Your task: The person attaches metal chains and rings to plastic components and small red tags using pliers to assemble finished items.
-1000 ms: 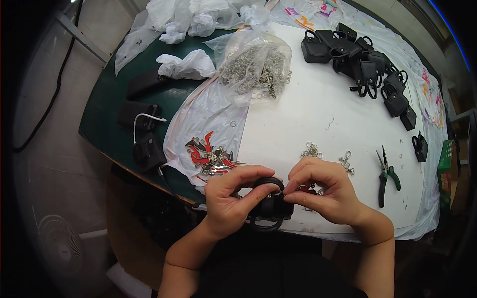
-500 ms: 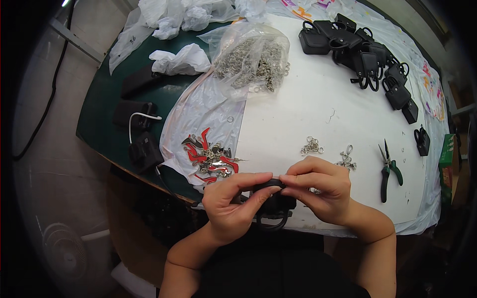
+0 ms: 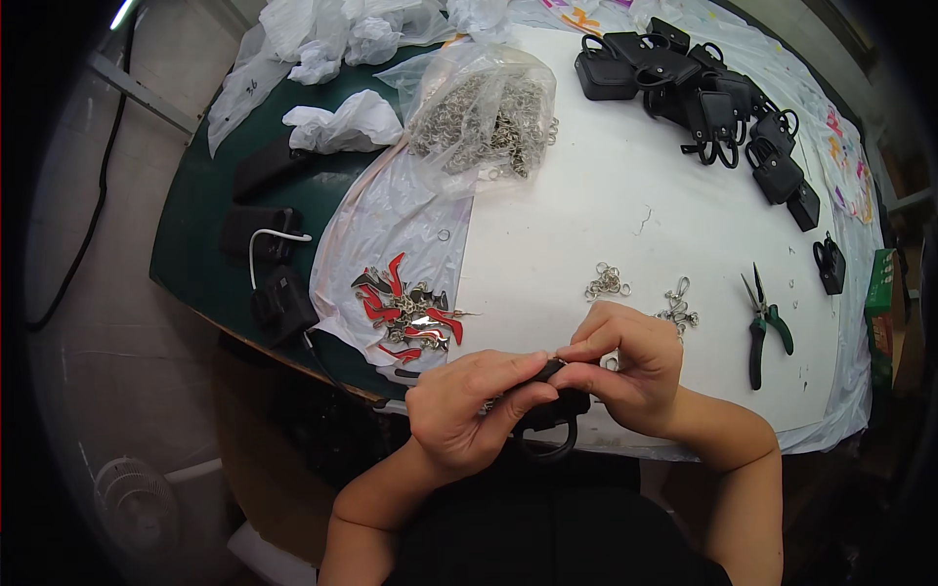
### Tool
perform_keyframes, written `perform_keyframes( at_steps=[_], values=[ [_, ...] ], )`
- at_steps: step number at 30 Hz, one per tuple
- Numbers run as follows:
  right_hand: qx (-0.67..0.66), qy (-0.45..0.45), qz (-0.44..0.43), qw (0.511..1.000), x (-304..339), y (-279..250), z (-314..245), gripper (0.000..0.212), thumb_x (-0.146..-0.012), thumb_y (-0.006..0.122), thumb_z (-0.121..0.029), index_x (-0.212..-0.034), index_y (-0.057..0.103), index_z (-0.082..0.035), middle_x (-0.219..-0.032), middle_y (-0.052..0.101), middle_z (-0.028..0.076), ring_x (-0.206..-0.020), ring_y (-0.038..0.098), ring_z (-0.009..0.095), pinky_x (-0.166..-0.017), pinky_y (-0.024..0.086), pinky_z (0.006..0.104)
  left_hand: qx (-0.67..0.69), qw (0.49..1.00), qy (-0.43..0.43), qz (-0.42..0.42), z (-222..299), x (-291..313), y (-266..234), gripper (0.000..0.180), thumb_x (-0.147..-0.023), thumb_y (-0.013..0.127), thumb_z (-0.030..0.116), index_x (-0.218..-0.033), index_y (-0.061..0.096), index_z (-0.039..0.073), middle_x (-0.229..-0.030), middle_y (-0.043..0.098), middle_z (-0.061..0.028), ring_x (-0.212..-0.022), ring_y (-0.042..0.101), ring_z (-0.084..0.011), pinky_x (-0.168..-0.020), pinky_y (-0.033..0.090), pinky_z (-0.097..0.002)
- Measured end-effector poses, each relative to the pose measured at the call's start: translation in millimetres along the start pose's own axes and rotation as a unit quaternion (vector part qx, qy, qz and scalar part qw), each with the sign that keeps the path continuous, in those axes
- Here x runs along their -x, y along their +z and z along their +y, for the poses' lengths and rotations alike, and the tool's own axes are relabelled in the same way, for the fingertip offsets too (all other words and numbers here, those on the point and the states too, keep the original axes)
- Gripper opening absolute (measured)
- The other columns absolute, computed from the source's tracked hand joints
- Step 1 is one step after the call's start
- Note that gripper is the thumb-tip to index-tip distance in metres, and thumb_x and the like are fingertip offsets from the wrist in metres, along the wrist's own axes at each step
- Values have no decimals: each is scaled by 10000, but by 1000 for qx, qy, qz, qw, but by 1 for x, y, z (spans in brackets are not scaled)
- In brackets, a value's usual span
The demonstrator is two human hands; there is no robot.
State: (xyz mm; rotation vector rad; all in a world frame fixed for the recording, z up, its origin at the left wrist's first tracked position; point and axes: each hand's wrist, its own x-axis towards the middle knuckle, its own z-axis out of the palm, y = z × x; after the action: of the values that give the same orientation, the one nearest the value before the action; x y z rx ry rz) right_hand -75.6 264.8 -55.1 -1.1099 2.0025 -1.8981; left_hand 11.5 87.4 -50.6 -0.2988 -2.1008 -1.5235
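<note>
Above the table's near edge, my left hand [image 3: 467, 402] is closed on the black strap of a small black box-shaped pouch [image 3: 549, 415]. A loop of the pouch hangs below my fingers. My right hand [image 3: 630, 369] pinches at the strap's end, close to the left fingertips; a tiny shiny bit shows there, too small to name. Just beyond my hands lie a little pile of metal rings [image 3: 608, 281] and a cluster of metal clasps [image 3: 678, 309]. Red and black shoe-shaped charms [image 3: 410, 314] with metal links are heaped left of them.
Green-handled needle-nose pliers [image 3: 757, 337] lie at the right. Several black pouches [image 3: 699, 88] are piled at the far right, one [image 3: 830, 267] apart. A clear bag of metal chain pieces [image 3: 479, 122] stands at the back. Black devices [image 3: 259, 230] and crumpled plastic [image 3: 347, 122] occupy the left.
The strap, arched between both hands before, is now mostly covered by my left fingers. My right fingers have drawn to its end. The view has shifted slightly.
</note>
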Motion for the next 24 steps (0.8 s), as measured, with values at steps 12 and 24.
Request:
perform_keyframes(
  at_steps=[12,24],
  values=[
    [-21,82,-27,996,-8,-2,-10,192,-830,755,-16,-1020,727,-23,-929,677,81,-762,630,144,-680,506,264,11,997,-74,2,-13,1,-7,276,-739,788,-72,-991,692,-14,-899,734,-142,-789,726,-215,-708,568,-280],
    [89,87,-64,990,-4,-8,-12,82,-844,732,-27,-861,652,-35,-873,631,70,-800,576,188,-732,450,307,-20,1000,-17,2,-10,10,3,269,-735,731,-125,-970,655,-19,-919,726,-156,-788,726,-255,-700,583,-319]
  ],
)
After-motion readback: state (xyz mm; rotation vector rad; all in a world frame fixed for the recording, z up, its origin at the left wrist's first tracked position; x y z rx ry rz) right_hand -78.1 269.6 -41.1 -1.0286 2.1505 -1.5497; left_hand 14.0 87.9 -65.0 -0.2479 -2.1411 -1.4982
